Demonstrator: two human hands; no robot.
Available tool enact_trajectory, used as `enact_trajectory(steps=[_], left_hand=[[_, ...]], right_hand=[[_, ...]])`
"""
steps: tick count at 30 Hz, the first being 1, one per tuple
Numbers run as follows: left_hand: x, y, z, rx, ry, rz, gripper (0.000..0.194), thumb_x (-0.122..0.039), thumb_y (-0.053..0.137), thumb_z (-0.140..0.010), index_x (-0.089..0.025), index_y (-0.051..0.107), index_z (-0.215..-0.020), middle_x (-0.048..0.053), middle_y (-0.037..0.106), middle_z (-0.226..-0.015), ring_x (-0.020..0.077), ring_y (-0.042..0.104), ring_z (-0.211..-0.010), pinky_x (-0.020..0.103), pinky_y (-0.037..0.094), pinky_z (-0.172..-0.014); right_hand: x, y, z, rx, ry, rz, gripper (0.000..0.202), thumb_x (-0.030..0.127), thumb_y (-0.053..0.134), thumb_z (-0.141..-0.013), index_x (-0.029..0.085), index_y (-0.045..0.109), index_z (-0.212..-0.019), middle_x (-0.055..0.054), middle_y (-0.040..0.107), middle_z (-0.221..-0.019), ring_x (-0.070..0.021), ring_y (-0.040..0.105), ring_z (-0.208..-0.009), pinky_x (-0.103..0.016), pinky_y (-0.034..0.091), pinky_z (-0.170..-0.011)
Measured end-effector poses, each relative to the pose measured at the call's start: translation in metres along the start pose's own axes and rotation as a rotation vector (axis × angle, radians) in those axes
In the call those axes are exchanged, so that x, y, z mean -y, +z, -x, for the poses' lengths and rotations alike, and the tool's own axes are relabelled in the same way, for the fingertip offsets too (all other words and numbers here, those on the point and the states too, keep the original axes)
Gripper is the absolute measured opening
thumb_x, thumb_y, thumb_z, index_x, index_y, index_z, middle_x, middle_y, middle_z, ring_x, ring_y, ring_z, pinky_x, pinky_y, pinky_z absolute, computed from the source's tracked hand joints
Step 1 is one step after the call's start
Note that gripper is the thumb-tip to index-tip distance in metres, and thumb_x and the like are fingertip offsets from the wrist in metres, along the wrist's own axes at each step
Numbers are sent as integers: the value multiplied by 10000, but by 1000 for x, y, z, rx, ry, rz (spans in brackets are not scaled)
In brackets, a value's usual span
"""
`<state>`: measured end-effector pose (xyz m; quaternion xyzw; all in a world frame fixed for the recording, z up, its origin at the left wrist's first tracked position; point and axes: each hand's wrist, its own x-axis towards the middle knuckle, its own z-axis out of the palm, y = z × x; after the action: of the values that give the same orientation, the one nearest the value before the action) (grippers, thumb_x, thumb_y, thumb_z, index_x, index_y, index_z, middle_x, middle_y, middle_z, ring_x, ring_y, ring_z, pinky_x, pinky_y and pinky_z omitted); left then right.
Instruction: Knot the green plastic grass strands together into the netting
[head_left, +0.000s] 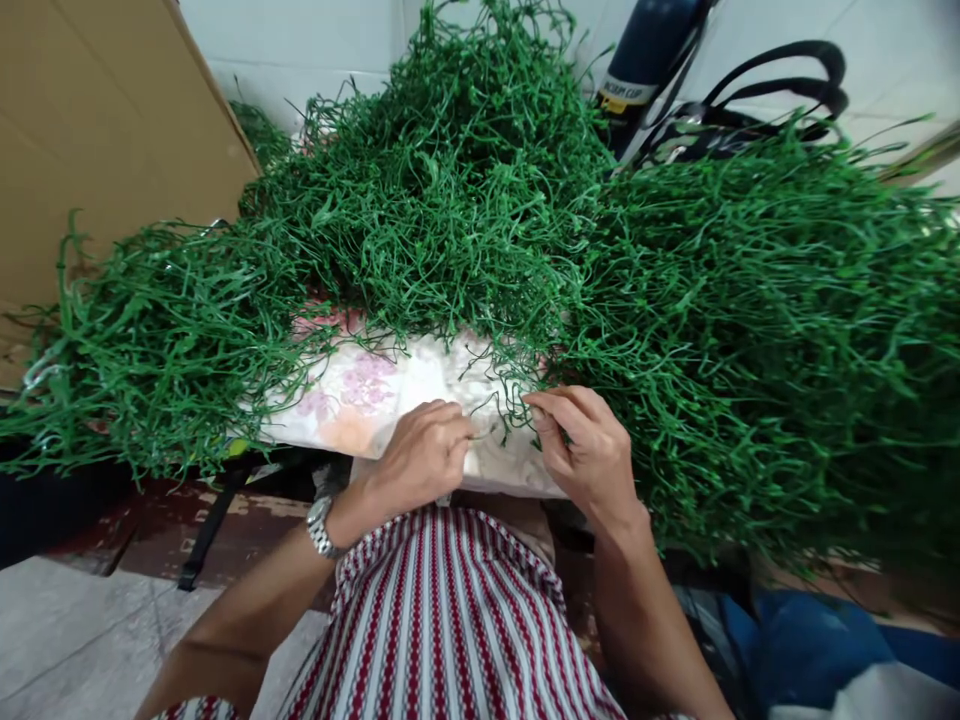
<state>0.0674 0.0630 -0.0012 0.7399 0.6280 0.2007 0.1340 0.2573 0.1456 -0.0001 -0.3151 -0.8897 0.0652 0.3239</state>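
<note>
Thin green stems, which look like plastic plant stems, lie in a big tangled pile (465,190) in front of me. My left hand (427,450) is closed, thumb against curled fingers, with the end of a thin stem at its fingertips. To its right, my right hand (589,440) pinches a curly green stem (514,400) between thumb and fingers. Both hands are just above a pale floral cloth (360,390) at the near edge of the pile. Whether both hold the same stem I cannot tell.
More green stems form a smaller heap (172,340) on the left and a wide one (772,350) on the right. A cardboard box (112,130) stands at the left. Behind the pile are a dark bottle (649,65) and a bag with black handles (780,95), near a tiled wall.
</note>
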Motion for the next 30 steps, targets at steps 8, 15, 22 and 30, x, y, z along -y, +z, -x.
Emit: enact_trajectory(steps=[8, 15, 22, 30], left_hand=[[-6, 3, -32, -31, -91, -38, 224, -104, 321, -829, -171, 514, -922, 64, 585, -900, 183, 564, -837, 303, 447, -709], [-19, 22, -41, 146, -155, -218, 198, -126, 356, -814, -173, 519, -916, 71, 608, -902, 221, 603, -809, 320, 422, -641], [3, -35, 10, 135, -274, 24, 125, -152, 387, -807, -192, 476, -729, -4, 529, -664, 149, 512, -633, 266, 329, -579], [-49, -35, -12, -267, -13, 680, 117, -204, 399, -866, -184, 497, -804, 35, 483, -851, 139, 487, -834, 249, 408, -735]], right_hand=[[-5, -5, -1, -13, 38, -17, 156, 170, 506, -835, 163, 636, -920, -54, 624, -821, -163, 563, -785, -297, 467, -717], [-6, -7, 4, 15, 50, -42, 160, 169, 503, -838, 156, 632, -933, -59, 616, -831, -164, 559, -791, -298, 464, -715], [-5, -11, 7, 105, 19, 11, 220, 169, 499, -839, 190, 615, -1025, -78, 611, -963, -191, 547, -882, -354, 439, -790], [29, -24, 12, -89, 50, -350, 401, 204, 491, -844, 224, 467, -1243, -96, 522, -1147, -212, 507, -1045, -384, 436, -881]])
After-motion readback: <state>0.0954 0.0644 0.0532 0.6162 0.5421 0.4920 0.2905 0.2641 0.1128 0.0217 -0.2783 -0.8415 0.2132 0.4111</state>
